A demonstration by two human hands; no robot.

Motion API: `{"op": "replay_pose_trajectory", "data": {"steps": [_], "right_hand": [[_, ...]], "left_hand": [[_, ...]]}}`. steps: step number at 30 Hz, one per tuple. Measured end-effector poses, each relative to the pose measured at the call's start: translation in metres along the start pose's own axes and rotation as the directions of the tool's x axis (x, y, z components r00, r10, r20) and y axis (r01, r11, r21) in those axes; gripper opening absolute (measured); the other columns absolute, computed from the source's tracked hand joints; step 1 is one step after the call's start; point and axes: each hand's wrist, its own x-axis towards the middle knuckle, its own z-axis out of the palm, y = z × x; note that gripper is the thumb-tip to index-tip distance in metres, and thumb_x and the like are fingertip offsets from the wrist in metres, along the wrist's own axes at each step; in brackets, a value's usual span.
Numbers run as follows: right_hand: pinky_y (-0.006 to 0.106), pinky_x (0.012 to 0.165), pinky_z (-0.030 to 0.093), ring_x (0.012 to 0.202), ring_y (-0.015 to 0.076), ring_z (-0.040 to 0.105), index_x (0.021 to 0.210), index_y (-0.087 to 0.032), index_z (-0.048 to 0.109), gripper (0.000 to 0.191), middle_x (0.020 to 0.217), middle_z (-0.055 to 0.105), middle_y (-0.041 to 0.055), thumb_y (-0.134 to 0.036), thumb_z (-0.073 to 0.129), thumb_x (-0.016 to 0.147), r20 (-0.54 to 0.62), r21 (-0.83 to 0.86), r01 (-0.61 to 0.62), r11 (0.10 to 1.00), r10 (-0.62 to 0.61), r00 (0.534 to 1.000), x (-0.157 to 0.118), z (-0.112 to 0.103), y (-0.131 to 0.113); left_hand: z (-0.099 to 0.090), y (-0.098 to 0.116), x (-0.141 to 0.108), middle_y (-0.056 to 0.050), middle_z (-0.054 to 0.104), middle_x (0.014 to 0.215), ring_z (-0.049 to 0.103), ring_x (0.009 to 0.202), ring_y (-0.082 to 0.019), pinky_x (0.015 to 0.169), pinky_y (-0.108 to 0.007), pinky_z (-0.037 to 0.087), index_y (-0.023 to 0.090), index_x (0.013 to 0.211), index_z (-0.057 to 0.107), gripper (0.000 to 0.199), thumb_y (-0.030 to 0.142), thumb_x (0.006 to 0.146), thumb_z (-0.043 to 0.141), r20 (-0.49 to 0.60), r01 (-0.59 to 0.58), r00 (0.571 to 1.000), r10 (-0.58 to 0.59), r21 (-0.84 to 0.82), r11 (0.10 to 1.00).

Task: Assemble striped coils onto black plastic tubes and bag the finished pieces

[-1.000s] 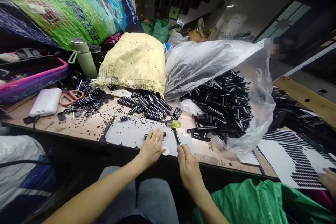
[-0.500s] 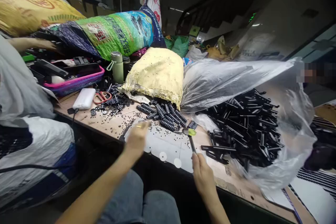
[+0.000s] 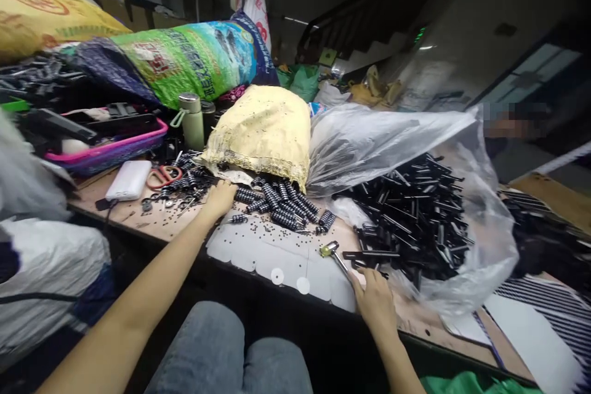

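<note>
My left hand (image 3: 221,199) reaches into the edge of the pile of small black ribbed rollers (image 3: 277,200), below the yellow sack; its fingertips are too small and blended with the parts to tell what they grip. My right hand (image 3: 375,295) is wrapped round the handle of a small hammer (image 3: 340,260), whose yellow-green-tipped head is over the white sheet's right part. Tiny dark beads and two round white discs lie on the white sheet (image 3: 272,258). A short ribbed roller with a pin (image 3: 239,219) lies near the sheet's upper left edge.
Behind the rollers stands a yellow sack (image 3: 263,126). To the right, a clear plastic bag (image 3: 494,246) spills black strips (image 3: 415,215). At left are red scissors (image 3: 164,177), a white power bank (image 3: 129,180), a green flask (image 3: 191,123) and a pink-rimmed basket (image 3: 111,151).
My left hand has moved up and left from over the white sheet to the roller pile. The hammer in my right hand has lowered and tilted. Another person's arm at far left is gone from view.
</note>
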Motion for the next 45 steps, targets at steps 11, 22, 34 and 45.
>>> {"op": "replay_pose_trajectory", "data": {"steps": [11,22,34,45], "right_hand": [[0.041,0.075,0.034,0.093,0.0285,0.05,0.069,-0.013,0.052,0.008,0.079,0.059,0.0163,-0.019,0.051,0.074,-0.018,0.359,-0.286,0.888,0.313,0.95,0.102,-0.001,-0.002],[0.026,0.062,0.048,0.07,0.0143,0.061,0.093,-0.014,0.054,0.037,0.085,0.066,0.0074,-0.045,0.054,0.071,0.215,0.836,-0.255,0.485,0.138,0.967,0.084,-0.022,-0.07],[0.046,0.103,0.023,0.126,0.0283,0.026,0.133,-0.016,0.022,0.101,0.135,0.031,0.0141,-0.041,0.073,0.05,0.092,0.605,0.169,0.778,-0.279,0.956,0.05,-0.013,-0.11],[0.041,0.105,0.025,0.129,0.0244,0.019,0.136,-0.019,0.01,0.102,0.14,0.019,0.01,-0.025,0.07,0.053,0.131,0.755,0.132,0.642,-0.345,0.929,0.024,-0.023,-0.115]], "left_hand": [[-0.021,0.008,-0.023,-0.008,0.058,0.097,0.053,0.091,-0.022,0.081,-0.034,0.042,0.017,0.093,0.058,0.033,0.043,0.073,0.053,-0.201,-0.291,0.954,0.22,-0.468,0.834],[0.029,0.15,-0.063,0.001,0.05,0.073,0.053,0.068,-0.012,0.067,-0.026,0.043,0.018,0.086,0.046,0.029,0.046,0.078,0.047,0.094,0.11,0.979,0.181,-0.991,-0.08],[0.043,0.144,-0.067,-0.001,0.055,0.07,0.049,0.064,-0.012,0.059,-0.023,0.04,0.013,0.074,0.055,0.03,0.041,0.067,0.061,0.127,0.103,0.965,0.228,-0.988,0.113],[0.046,0.134,-0.084,0.009,0.038,0.044,0.028,0.029,-0.005,0.031,-0.016,0.02,0.017,0.11,0.049,0.045,0.048,0.077,0.044,0.308,0.333,0.933,0.184,-0.934,-0.126]]}}
